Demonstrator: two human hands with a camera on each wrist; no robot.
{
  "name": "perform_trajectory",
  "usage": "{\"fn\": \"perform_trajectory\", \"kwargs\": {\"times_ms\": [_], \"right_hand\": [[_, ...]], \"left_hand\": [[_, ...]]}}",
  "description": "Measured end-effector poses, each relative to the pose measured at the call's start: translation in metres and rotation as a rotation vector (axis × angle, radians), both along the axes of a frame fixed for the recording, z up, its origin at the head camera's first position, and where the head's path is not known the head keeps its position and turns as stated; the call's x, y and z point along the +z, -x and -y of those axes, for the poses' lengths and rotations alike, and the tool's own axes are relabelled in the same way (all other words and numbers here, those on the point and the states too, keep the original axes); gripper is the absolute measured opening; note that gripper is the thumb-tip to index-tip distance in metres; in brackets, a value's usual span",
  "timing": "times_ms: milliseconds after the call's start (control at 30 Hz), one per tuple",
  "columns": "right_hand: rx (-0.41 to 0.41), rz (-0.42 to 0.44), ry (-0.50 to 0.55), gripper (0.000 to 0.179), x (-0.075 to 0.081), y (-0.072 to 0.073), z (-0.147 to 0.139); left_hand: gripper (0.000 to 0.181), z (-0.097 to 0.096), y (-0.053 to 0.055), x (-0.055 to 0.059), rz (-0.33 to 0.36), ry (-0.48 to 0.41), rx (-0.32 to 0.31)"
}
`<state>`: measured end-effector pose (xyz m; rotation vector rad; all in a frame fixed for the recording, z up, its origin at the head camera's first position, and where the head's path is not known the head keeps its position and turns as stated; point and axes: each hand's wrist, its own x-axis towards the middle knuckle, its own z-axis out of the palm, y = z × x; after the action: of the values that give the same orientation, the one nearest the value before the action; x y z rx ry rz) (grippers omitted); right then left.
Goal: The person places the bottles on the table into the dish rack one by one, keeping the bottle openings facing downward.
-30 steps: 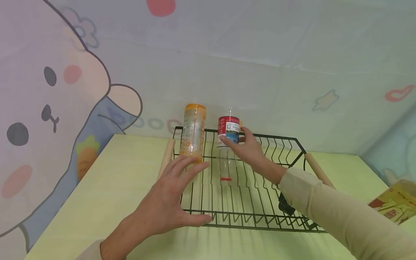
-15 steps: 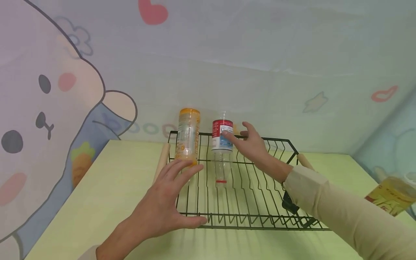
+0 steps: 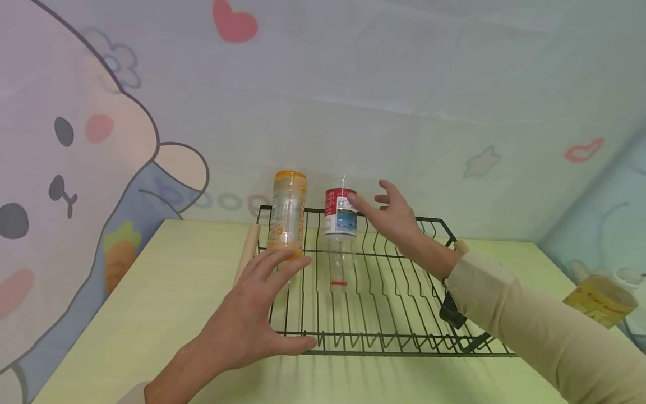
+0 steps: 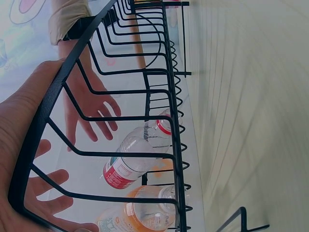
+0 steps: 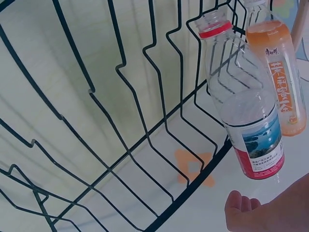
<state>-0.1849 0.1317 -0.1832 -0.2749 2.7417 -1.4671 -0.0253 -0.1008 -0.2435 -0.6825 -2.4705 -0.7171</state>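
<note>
A clear bottle with a red-and-white label [image 3: 340, 210] stands upside down in the black wire dish rack [image 3: 383, 354], red neck ring low, tilted toward the back. Beside it on the left, an orange-labelled bottle [image 3: 287, 210] is also inverted in the rack. My right hand [image 3: 396, 221] is just right of the red-label bottle, fingers extended and apart, thumb overlapping the label in the head view. In the right wrist view, a gap shows between that hand [image 5: 263, 208] and the bottle [image 5: 253, 130]. My left hand [image 3: 247, 314] spreads at the rack's left front, thumb at the front rail.
Wooden handles [image 3: 248, 249] flank the rack. A black clip-like piece [image 3: 451, 314] hangs at its right side. Farther right, a yellow-labelled container [image 3: 600, 300] sits past my right sleeve. A printed cloth wall [image 3: 378, 112] stands close behind the pale green table [image 3: 187, 264].
My right hand has let go of the red-label bottle and drawn slightly right, its fingers opening. The bottle stays in the rack. My left hand keeps its pose; the head view has shifted slightly.
</note>
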Motion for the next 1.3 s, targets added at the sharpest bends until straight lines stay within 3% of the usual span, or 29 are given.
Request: {"fn": "perform_trajectory", "kwargs": {"times_ms": [600, 1033, 1300], "right_hand": [[-0.015, -0.035, -0.11, 0.099, -0.006, -0.021, -0.046], [-0.058, -0.082, -0.118, 0.095, 0.015, -0.041, -0.106], [-0.085, -0.059, -0.121, 0.093, 0.016, -0.048, -0.131]], "left_hand": [[0.1, 0.01, 0.0, -0.001, -0.015, -0.028, -0.018], [0.1, 0.013, -0.002, 0.002, -0.024, -0.037, -0.033], [0.1, 0.013, -0.002, 0.002, -0.005, -0.043, -0.03]]}}
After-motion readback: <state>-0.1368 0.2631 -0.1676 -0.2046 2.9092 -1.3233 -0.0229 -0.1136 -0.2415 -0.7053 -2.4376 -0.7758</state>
